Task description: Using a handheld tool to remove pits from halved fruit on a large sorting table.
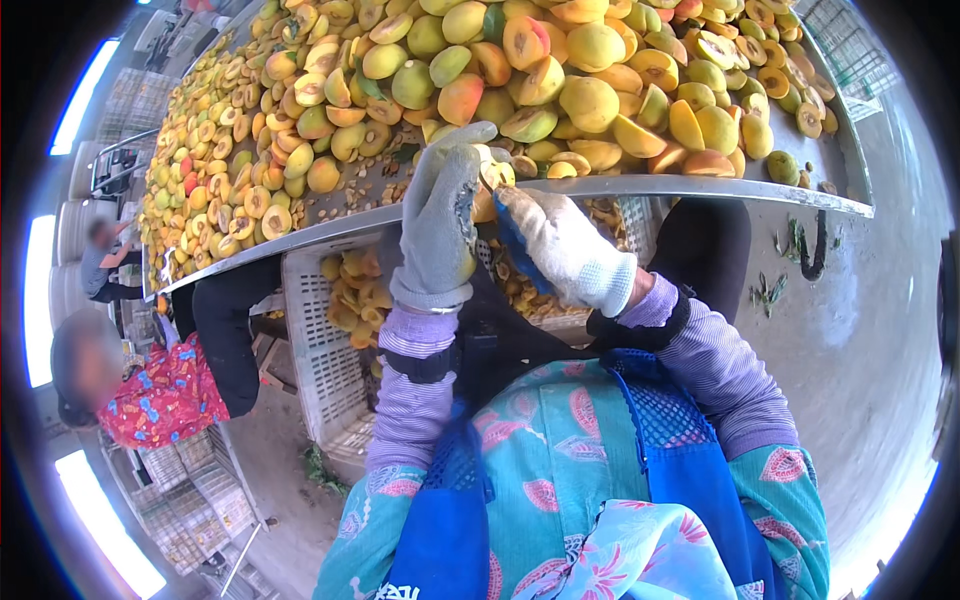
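Observation:
My left hand (442,217), in a soiled pale glove, grips a yellow peach (487,169) just past the metal table's front rim. My right hand (566,240), in a white knit glove, is closed around a blue-handled tool (520,244). A thin dark part of that tool seems to meet the peach between my hands, but my fingers hide most of it. Beyond my hands, whole and halved peaches (592,105) lie heaped on the metal table (675,186). Many of the cut halves show brown hollows.
Below the table edge, a white plastic crate (322,352) holds peach halves (360,300). Another crate (637,225) with cut pieces sits between my knees. A person in a red patterned top (165,397) sits at left, another (105,255) farther off. Leaves (769,292) litter the floor.

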A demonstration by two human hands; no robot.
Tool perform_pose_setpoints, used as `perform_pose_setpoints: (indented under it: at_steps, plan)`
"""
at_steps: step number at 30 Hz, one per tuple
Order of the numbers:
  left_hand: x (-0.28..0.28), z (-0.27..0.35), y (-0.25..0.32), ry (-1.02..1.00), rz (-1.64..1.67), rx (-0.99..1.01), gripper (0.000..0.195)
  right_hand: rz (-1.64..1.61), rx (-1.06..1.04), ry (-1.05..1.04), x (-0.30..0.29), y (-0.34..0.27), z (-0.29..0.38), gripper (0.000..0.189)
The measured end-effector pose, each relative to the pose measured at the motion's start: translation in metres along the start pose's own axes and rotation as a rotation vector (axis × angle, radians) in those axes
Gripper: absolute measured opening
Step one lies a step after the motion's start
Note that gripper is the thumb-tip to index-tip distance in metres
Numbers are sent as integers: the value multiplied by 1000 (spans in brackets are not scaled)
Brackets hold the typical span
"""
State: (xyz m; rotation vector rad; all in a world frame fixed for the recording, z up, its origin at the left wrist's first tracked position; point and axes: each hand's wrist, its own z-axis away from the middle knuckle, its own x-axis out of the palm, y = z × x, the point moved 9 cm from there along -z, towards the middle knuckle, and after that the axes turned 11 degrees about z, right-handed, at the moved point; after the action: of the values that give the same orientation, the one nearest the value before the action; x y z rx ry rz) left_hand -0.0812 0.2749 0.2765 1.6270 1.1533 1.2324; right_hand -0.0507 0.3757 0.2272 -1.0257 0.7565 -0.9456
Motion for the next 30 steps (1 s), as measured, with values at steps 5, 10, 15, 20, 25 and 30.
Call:
perform_pose_setpoints:
  at_steps: [5, 10, 15, 20, 25, 30]
  plan:
    - [-15, 6, -31, 102, 63, -187, 37, -19, -122, 224, 16, 10, 8, 43]
    - [-9, -11, -38, -40, -101, -325, 37, -246, -52, 110, 17, 10, 6, 47]
    - [9, -15, -53, -275, -77, -481, 40, -844, 269, -240, 43, 25, 21, 49]
    - [8, -30, -47, -183, -269, -260, 43, -935, 219, -147, 41, 29, 5, 48]
    - [14, -26, -58, -237, -152, -375, 38, -971, 198, -269, 43, 22, 11, 48]
    - [15, -28, -58, -161, -80, -416, 40, -1382, 125, -500, 49, 9, 13, 45]
